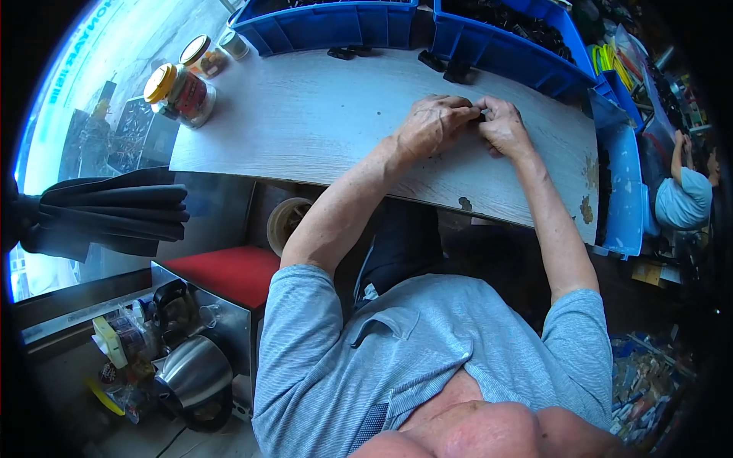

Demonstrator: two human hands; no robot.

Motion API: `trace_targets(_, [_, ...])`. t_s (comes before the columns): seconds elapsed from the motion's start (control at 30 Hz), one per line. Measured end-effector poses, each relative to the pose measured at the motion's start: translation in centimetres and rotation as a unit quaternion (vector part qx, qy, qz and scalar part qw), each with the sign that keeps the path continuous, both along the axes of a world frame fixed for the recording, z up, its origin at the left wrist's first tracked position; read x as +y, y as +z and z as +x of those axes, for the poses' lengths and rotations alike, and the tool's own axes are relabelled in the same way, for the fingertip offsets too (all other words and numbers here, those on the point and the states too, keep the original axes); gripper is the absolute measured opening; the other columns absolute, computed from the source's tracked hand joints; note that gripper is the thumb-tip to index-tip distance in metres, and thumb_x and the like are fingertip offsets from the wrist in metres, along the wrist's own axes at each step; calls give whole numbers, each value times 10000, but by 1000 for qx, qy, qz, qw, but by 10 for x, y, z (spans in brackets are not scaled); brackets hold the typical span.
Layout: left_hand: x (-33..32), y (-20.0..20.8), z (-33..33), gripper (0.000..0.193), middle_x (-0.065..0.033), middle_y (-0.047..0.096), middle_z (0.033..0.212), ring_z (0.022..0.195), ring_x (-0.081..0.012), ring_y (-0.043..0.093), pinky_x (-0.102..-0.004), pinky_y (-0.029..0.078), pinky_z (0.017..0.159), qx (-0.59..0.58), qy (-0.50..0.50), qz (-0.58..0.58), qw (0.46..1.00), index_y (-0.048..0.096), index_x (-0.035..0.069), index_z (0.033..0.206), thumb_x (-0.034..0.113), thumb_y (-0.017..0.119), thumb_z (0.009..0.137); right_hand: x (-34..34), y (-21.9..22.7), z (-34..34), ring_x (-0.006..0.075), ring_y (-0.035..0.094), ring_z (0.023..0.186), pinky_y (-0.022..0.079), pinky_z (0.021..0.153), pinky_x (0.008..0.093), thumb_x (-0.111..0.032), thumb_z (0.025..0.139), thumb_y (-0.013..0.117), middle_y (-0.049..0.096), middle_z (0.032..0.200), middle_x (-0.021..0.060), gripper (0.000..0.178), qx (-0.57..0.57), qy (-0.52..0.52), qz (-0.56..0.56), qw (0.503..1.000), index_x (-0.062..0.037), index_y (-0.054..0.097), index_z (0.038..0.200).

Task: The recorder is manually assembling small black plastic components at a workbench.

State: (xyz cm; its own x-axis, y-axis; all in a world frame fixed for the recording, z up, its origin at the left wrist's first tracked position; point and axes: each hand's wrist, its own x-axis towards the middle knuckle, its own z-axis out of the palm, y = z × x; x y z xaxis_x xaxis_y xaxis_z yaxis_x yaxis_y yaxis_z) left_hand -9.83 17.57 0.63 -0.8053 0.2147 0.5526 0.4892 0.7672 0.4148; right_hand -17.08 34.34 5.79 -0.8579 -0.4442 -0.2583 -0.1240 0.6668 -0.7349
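Over the right part of the pale table [305,114], my two hands come together. My left hand [434,124] is closed, its thumb and fingers pinching at a small black part [482,117]. From the other side my right hand [504,128] grips the same piece, fingers curled in. Most of the part is hidden by my fingertips, so its shape cannot be told. Just beyond my hands, small black pieces [458,72] lie by the blue bins. Another black pair [349,53] rests farther left near the table's back edge.
Blue bins of black parts [328,30] [511,49] line the table's back; another blue bin [622,191] stands at its right end. Lidded jars [179,95] are at the back left. A steel kettle [195,374] sits low left. A person [682,195] is at far right.
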Motion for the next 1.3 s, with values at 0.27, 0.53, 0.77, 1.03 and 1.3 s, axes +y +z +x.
trace_targets(0.27, [8, -1, 16, 545, -87, 651, 1340, 1277, -283, 586, -431, 438, 1104, 10, 76, -117, 990, 569, 170, 1446, 86, 638, 912, 5, -9, -2, 87, 462, 437, 390, 373, 270, -93, 824, 681, 490, 588, -27, 250, 5, 7, -35, 999, -51, 653, 1069])
trace_targets(0.53, [0, -1, 16, 484, -106, 657, 1310, 1261, -329, 577, -450, 450, 1081, 21, 88, -68, 994, 610, 133, 1373, 68, 611, 894, 8, -11, -4, 126, 544, 444, 478, 419, 275, -108, 805, 729, 604, 615, 21, 293, 37, 39, 1, 999, -75, 695, 1094])
trace_targets(0.77, [-129, 10, 1, 387, -95, 684, 1255, 1156, -383, 602, -461, 512, 966, 95, 364, -144, 915, 702, 134, 1215, 41, 600, 853, 27, -9, 5, 88, 550, 470, 498, 422, 250, -219, 808, 823, 523, 575, -15, 497, -73, -66, -169, 981, 2, 602, 1195])
trace_targets(1.03, [-172, 10, 4, 279, -129, 706, 1169, 1044, -354, 671, -463, 547, 893, -66, 313, -182, 930, 704, 147, 1219, 145, 593, 963, 86, -7, -33, 136, 599, 481, 588, 472, 297, -231, 818, 827, 538, 592, 6, 410, -79, -228, -228, 943, -32, 667, 1139])
trace_targets(1.3, [-133, 17, 16, 371, -142, 730, 1113, 934, -328, 713, -426, 572, 839, 14, 277, -106, 955, 687, 178, 1289, 164, 645, 920, 149, -8, -74, 214, 640, 607, 611, 608, 382, -215, 850, 790, 535, 642, 67, 335, 13, -433, -239, 869, -71, 681, 1131])
